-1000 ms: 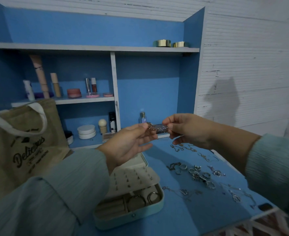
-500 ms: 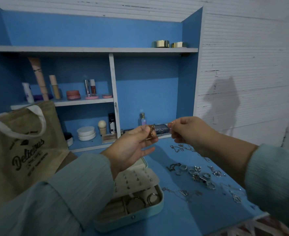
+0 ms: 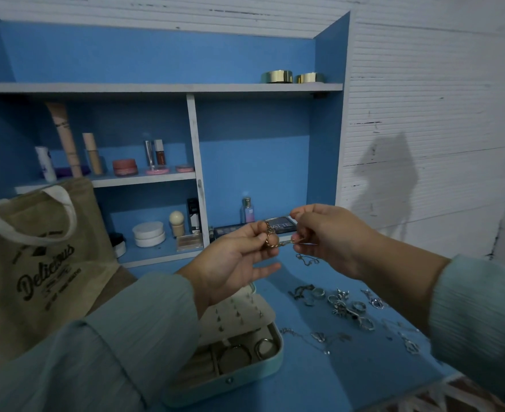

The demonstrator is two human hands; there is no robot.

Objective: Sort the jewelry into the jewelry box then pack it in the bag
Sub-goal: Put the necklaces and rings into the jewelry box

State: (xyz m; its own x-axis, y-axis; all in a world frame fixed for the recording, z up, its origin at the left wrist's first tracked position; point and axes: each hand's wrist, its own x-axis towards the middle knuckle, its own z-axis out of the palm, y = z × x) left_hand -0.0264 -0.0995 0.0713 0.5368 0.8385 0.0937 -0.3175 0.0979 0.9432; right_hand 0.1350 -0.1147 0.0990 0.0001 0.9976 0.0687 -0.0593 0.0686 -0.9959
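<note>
1. Surroundings: loose rings (image 3: 342, 304) lie lower right on the blue table (image 3: 304, 379); open jewelry box (image 3: 239, 364) sits bottom centre; burlap bag (image 3: 34, 263), left, reads "Delicious".
2. My left hand (image 3: 233, 263) pinches a gold chain (image 3: 270, 237) at mid-frame; my right hand (image 3: 328, 236) pinches its other end.
3. The chain runs roughly level, left to right, above the table.
4. A palette (image 3: 278, 226) behind reads "MATTE".

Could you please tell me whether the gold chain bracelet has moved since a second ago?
Yes. The gold chain bracelet was stretched level between both hands; now it hangs bunched from the left hand, still below the small glass bottle on the shelf.
</note>
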